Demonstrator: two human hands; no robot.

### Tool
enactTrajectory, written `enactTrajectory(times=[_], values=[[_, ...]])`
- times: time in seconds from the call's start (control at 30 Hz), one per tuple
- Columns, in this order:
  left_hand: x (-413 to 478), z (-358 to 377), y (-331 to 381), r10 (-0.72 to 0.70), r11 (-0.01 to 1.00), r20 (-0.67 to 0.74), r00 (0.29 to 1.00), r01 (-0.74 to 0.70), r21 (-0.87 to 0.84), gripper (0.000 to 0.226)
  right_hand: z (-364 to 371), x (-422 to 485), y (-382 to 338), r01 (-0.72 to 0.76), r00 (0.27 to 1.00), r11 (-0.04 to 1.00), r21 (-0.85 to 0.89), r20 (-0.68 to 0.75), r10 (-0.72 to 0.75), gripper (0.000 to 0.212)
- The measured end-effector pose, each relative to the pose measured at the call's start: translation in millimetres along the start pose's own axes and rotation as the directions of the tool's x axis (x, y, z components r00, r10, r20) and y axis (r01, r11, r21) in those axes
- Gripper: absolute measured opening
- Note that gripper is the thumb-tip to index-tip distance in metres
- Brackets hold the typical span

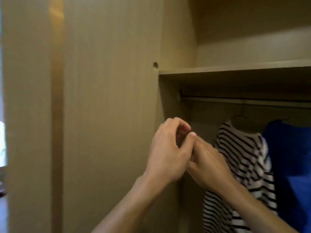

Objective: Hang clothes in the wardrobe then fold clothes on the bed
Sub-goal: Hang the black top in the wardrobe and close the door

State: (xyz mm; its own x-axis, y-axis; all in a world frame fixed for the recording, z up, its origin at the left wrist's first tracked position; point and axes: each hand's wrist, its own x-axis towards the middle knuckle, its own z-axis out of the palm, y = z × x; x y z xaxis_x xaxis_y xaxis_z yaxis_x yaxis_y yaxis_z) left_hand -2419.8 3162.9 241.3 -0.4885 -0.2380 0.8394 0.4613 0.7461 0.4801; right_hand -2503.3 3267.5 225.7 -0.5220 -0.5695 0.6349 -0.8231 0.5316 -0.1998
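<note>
Striped shirt [242, 157] hangs on a hanger [239, 118] below the rail [235, 100], blue garment [294, 157] beside it, probably so both drape freely. Below the rail's left end, left hand [165, 155] and right hand [208, 163] meet, fingers curled against each other; whether they pinch anything, cannot tell. Hanger hook blurred; blue garment cut off.
</note>
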Motion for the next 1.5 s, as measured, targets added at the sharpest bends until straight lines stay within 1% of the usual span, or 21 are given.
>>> enactTrajectory(times=[0.07,0.17,0.2,0.27,0.37,0.43,0.47,0.53,0.57,0.6,0.63,0.7,0.77,0.83,0.87,1.03,1.2,1.27,1.37,1.4,1.5], values=[[-4.3,-42.5,-11.8,-0.001,0.990,-0.093,0.996,0.014,0.139,0.008,28.5,0.2,-44.9,0.052,0.996,0.994,0.093,0.073,-0.059,0.030],[-10.3,-106.5,-22.4,0.125,0.934,-0.269,0.955,-0.022,0.356,0.011,60.9,-3.1,-109.0,0.095,0.973,0.979,0.179,0.191,-0.130,0.043],[-11.8,-126.1,-25.1,0.176,0.904,-0.320,0.931,-0.024,0.427,0.012,70.3,-5.6,-127.8,0.139,0.966,0.973,0.186,0.189,-0.175,0.043],[-13.0,-162.9,-30.8,0.265,0.833,-0.396,0.879,-0.001,0.554,0.020,89.1,-10.1,-162.0,0.284,0.943,0.944,0.166,0.129,-0.306,0.039],[-11.6,-209.5,-37.5,0.340,0.713,-0.466,0.816,0.099,0.694,0.033,112.7,-18.0,-202.9,0.467,0.877,0.871,0.151,0.043,-0.478,0.035],[-9.8,-231.6,-44.6,0.352,0.672,-0.501,0.791,0.159,0.723,0.050,126.6,-22.5,-223.8,0.599,0.801,0.794,0.108,-0.099,-0.591,0.041],[-9.4,-240.2,-49.0,0.334,0.668,-0.512,0.792,0.184,0.721,0.061,134.5,-24.2,-234.4,0.670,0.740,0.739,0.076,-0.158,-0.654,0.045],[-8.4,-251.6,-58.0,0.279,0.675,-0.488,0.827,0.192,0.712,0.083,148.0,-24.9,-254.0,0.782,0.600,0.623,-0.018,-0.248,-0.760,0.050],[-7.8,-255.5,-63.5,0.234,0.691,-0.458,0.857,0.185,0.699,0.092,154.2,-23.3,-262.7,0.818,0.543,0.573,-0.036,-0.278,-0.793,0.050],[-7.2,-258.0,-68.6,0.179,0.715,-0.426,0.887,0.181,0.675,0.098,161.3,-21.2,-268.8,0.842,0.508,0.537,-0.046,-0.267,-0.819,0.051],[-6.0,-260.1,-72.7,0.124,0.740,-0.395,0.910,0.181,0.648,0.102,168.2,-17.8,-273.6,0.852,0.494,0.518,-0.082,-0.205,-0.845,0.051],[-2.1,-262.7,-77.0,0.053,0.761,-0.341,0.938,0.183,0.622,0.107,179.2,-10.1,-280.4,0.837,0.520,0.505,-0.210,0.022,-0.854,0.052],[1.5,-262.7,-76.4,0.014,0.752,-0.319,0.948,0.200,0.628,0.107,182.5,-5.5,-283.0,0.802,0.577,0.507,-0.314,0.193,-0.794,0.051],[4.0,-264.8,-73.4,0.002,0.753,-0.319,0.948,0.209,0.624,0.106,180.1,-4.7,-283.8,0.759,0.629,0.504,-0.413,0.264,-0.731,0.052],[4.8,-266.4,-71.2,0.003,0.759,-0.324,0.946,0.209,0.616,0.105,179.0,-6.7,-283.9,0.743,0.641,0.489,-0.457,0.277,-0.716,0.052],[-1.7,-266.0,-58.6,0.013,0.781,-0.335,0.942,0.200,0.592,0.099,176.4,-25.4,-287.4,0.722,0.645,0.436,-0.537,0.296,-0.705,0.052],[-17.0,-248.9,-28.3,0.084,0.793,-0.316,0.945,0.128,0.596,0.087,143.2,-51.9,-270.2,0.729,0.640,0.464,-0.504,0.259,-0.723,0.046],[-24.7,-235.3,-10.0,0.139,0.812,-0.305,0.942,0.068,0.580,0.079,126.7,-66.4,-254.2,0.721,0.665,0.515,-0.463,0.255,-0.702,0.048],[-34.7,-206.3,19.8,0.244,0.852,-0.261,0.934,-0.078,0.517,0.068,104.1,-92.0,-219.6,0.708,0.692,0.626,-0.328,0.146,-0.706,0.048],[-36.9,-201.2,25.5,0.273,0.853,-0.251,0.929,-0.113,0.510,0.067,100.2,-97.7,-211.5,0.713,0.688,0.636,-0.295,0.121,-0.716,0.048],[-35.1,-166.4,47.7,0.348,0.844,-0.199,0.916,-0.214,0.493,0.068,79.0,-119.9,-168.3,0.706,0.691,0.630,-0.324,0.120,-0.712,0.053]])
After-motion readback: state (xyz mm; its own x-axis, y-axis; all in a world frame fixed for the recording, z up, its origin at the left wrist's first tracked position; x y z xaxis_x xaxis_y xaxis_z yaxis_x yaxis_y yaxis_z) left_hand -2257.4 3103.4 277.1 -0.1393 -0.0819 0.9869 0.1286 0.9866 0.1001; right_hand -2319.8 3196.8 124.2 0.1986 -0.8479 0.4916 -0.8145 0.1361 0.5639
